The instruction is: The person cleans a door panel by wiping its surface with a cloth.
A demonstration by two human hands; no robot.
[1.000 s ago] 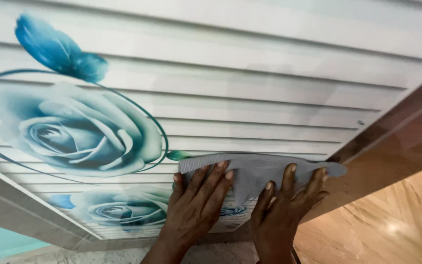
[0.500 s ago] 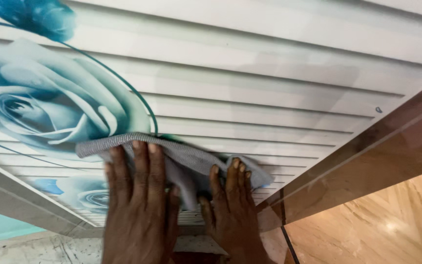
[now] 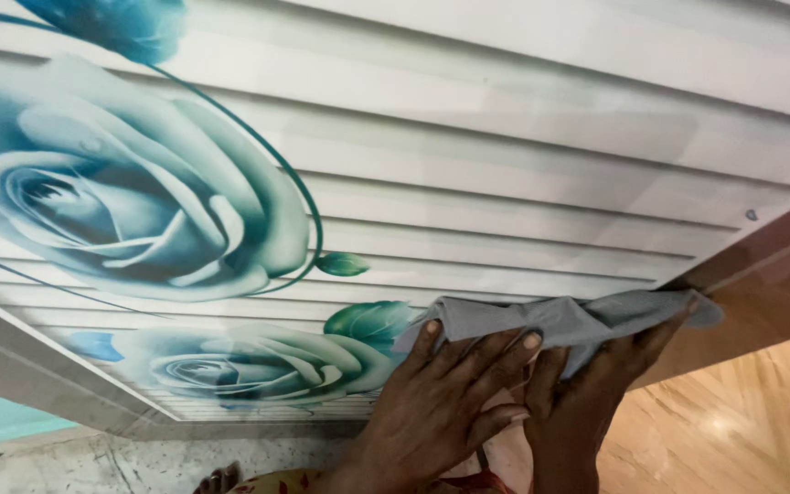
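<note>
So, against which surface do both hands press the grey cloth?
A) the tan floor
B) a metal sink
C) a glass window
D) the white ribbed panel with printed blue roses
D: the left hand and the right hand press the grey cloth flat on the white ribbed panel beside a printed rose.

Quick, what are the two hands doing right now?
Left hand: open, fingers spread flat, pressing the grey cloth against the flower-printed panel.
Right hand: open, pressing the same cloth near the brown edge.
</note>
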